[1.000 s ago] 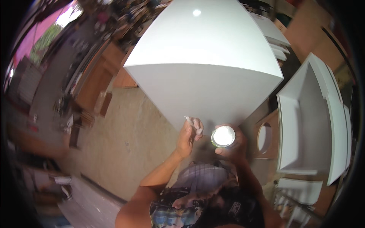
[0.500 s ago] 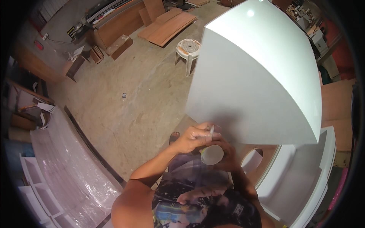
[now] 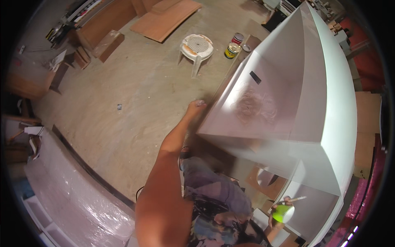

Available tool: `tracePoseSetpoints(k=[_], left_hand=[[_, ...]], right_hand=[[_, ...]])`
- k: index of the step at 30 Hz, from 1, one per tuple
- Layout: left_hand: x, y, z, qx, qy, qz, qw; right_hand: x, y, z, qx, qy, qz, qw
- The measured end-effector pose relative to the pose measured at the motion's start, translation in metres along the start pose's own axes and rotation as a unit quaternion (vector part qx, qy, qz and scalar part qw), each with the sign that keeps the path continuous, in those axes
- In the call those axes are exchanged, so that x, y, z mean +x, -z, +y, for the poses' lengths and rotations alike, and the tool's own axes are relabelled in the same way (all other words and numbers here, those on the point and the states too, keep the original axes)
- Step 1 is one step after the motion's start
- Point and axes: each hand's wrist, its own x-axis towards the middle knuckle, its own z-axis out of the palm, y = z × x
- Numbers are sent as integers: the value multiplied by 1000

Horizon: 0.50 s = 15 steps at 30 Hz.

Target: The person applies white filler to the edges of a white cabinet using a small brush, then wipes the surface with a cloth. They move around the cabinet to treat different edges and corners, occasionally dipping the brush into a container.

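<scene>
My left arm reaches forward, with my left hand (image 3: 196, 106) at the near left edge of a large white cabinet-like piece (image 3: 339, 107). The fingers are small and partly hidden, so their grip cannot be made out. The piece shows a hollow, pale inner side with a dark rectangular mark and a blotchy patch; its near edge is blurred. Low at the right, my right hand (image 3: 273, 218) is closed around a bright green cup (image 3: 282, 213). A thin white stick-like tool (image 3: 297, 199), perhaps a brush, sticks out above the cup from the same hand.
A paint-marked white stool (image 3: 197, 46) stands ahead, with a yellow-labelled can (image 3: 232, 51) and a dark red can (image 3: 238, 38) to its right. Plastic-wrapped furniture (image 3: 78, 185) lies along the left. Wooden boards (image 3: 164, 20) lie on the floor beyond. White shelving (image 3: 312, 206) is at the lower right.
My hands have parted: the left has moved forward to the piece's edge, the right has lowered with the cup and now holds the stick too. The piece shows its hollow side instead of a flat face.
</scene>
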Motion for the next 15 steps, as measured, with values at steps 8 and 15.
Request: tracePoseSetpoints(k=[8,15], left_hand=[[83,-176,45,344,-202,-80,914],[106,-239,26,413,-131,-156,888]], right_hand=[[-50,43,-32,138,82,136,978],[-41,44,-57,40,146,271,950]])
